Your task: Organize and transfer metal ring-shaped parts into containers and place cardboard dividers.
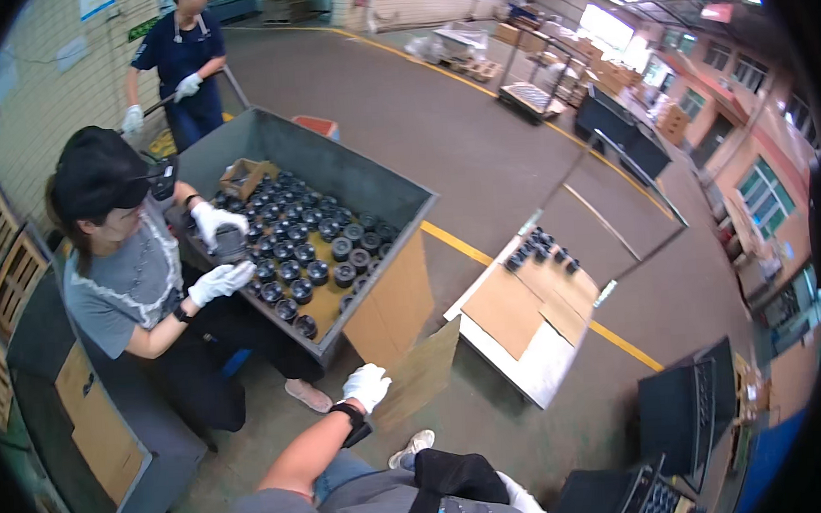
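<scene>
My left hand (367,388), in a white glove with a black band at the wrist, is closed on the edge of a brown cardboard sheet (426,380). The sheet hangs tilted between a grey metal bin (368,170) and a flat trolley (537,380). Near the lower edge, a white-gloved part of my right hand (527,503) shows beside my dark grey shirt; its fingers are hidden. Rows of black cylindrical parts (289,269) stand in the bin on a cardboard layer. More small black parts (537,249) sit on cardboard at the trolley's far end.
On the left, a co-worker (128,246) in white gloves holds a black cylindrical part (231,241) over the bin. Another person (188,73) stands behind, gripping a bar. A second grey bin (111,435) is at lower left, dark crates (678,409) at lower right.
</scene>
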`<control>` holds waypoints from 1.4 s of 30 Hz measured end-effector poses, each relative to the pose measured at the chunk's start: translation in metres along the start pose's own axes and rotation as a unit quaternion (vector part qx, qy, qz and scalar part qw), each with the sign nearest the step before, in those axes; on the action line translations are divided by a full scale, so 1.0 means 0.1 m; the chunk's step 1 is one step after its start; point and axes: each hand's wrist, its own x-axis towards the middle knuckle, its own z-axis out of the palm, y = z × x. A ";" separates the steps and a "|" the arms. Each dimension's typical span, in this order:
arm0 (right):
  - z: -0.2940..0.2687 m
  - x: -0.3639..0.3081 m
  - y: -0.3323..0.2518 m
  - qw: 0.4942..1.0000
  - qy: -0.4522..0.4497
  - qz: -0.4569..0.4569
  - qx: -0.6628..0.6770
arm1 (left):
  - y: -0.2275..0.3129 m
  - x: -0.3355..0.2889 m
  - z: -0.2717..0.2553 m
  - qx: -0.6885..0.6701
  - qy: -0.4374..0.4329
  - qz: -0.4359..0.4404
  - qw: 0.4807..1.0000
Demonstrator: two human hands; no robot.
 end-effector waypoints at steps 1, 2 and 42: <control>-0.10 0.14 0.03 1.000 -0.018 -0.005 -0.001 | 0.01 0.10 0.08 0.005 0.005 -0.021 1.000; -0.24 0.25 0.04 0.999 -0.033 -0.008 -0.007 | 0.06 0.24 0.15 -0.003 -0.003 -0.059 0.998; -2.32 1.38 -0.14 0.977 -0.099 -0.026 -0.188 | 1.49 -0.01 -0.98 -0.319 -0.035 0.208 0.924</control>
